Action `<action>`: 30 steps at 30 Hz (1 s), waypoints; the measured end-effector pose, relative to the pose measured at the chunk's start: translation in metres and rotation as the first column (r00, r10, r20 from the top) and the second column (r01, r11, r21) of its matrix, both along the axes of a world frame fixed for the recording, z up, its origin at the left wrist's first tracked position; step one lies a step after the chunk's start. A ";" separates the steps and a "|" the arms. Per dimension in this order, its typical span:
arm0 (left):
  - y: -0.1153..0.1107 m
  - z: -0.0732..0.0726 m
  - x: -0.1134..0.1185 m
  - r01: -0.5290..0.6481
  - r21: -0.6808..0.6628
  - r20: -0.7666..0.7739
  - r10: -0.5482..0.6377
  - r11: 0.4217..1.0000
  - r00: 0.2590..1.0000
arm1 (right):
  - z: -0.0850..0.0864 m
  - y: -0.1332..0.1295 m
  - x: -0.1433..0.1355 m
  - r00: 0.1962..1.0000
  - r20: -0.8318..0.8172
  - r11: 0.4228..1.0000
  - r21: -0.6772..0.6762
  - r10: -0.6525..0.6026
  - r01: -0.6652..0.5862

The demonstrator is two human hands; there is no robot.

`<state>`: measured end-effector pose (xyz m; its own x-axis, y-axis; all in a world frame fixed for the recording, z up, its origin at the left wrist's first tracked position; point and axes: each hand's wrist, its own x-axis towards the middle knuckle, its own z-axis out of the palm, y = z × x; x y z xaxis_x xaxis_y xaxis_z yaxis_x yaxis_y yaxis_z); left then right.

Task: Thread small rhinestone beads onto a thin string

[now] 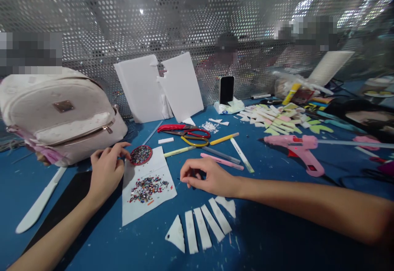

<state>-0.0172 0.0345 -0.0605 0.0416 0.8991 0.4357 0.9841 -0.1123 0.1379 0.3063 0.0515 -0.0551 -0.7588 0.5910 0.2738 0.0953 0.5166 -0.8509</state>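
My left hand (107, 166) reaches to the rim of a small round red dish (141, 155) filled with mixed beads, its fingertips at the dish's left edge. The dish sits on the upper part of a white paper sheet (129, 211), where a pile of colourful beads (149, 189) is spread lower down. Right of the paper, my right hand (205, 175) rests on the blue table with fingers curled and thumb and fingertips close together; what they pinch, if anything, is too small to tell. Below it lie white foam pieces (203, 228) arranged like a fish skeleton.
A white backpack (61, 115) stands at the left, a white knife (41, 205) before it. Red-handled scissors (184, 131) and markers (224, 162) lie mid-table. A pink glue gun (295, 145) is at right, near foam scraps (277, 117). White boards (181, 86) and a phone (226, 89) stand behind.
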 end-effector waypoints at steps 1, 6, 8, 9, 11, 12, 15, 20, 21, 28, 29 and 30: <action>0.000 0.000 0.000 0.007 0.000 -0.004 -0.007 1.000 1.000 | 0.000 0.000 0.000 1.000 0.003 1.000 -0.001 0.000 0.000; 0.000 -0.001 0.001 0.046 0.008 -0.009 -0.046 0.999 0.999 | -0.001 0.000 0.000 1.000 0.004 1.000 0.003 0.001 -0.001; 0.001 -0.002 0.000 0.076 -0.005 0.006 -0.076 0.997 0.997 | -0.001 0.000 0.001 1.000 -0.001 1.000 -0.001 -0.001 0.001; 0.001 -0.004 -0.001 0.092 -0.011 0.017 -0.092 0.996 0.996 | -0.001 0.000 0.001 1.000 -0.003 1.000 -0.005 0.000 0.000; 0.003 -0.006 -0.002 0.120 -0.016 0.038 -0.120 0.993 0.992 | 0.000 -0.001 0.001 1.000 -0.003 1.000 -0.011 0.001 -0.001; 0.003 -0.008 -0.003 0.130 -0.014 0.046 -0.130 0.991 0.990 | 0.000 -0.001 0.001 1.000 -0.001 1.000 -0.014 0.001 -0.001; 0.004 -0.009 -0.004 0.135 0.004 0.063 -0.135 0.991 0.989 | 0.001 -0.001 0.001 1.000 0.004 1.000 -0.020 -0.002 0.002; 0.000 -0.002 0.001 0.071 0.021 0.056 -0.072 0.997 0.996 | 0.000 0.000 0.001 1.000 -0.012 1.000 -0.009 0.010 -0.010; -0.001 -0.001 0.002 0.055 0.025 0.045 -0.056 0.998 0.997 | 0.000 0.000 0.001 1.000 -0.012 1.000 -0.007 0.011 -0.011; 0.000 -0.001 0.002 0.023 0.020 0.004 -0.023 1.000 1.000 | 0.000 0.000 0.001 1.000 -0.001 1.000 0.002 0.011 -0.011; 0.000 -0.001 0.002 0.030 0.016 0.012 -0.030 0.999 0.999 | 0.000 0.000 0.001 1.000 -0.001 1.000 0.003 0.011 -0.011; 0.001 -0.002 0.001 0.038 0.011 0.023 -0.038 0.999 0.999 | 0.000 0.000 0.001 1.000 -0.002 1.000 0.003 0.011 -0.011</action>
<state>-0.0158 0.0351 -0.0627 0.0654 0.8924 0.4465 0.9756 -0.1511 0.1592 0.3069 0.0519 -0.0554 -0.7647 0.5818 0.2772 0.0876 0.5199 -0.8497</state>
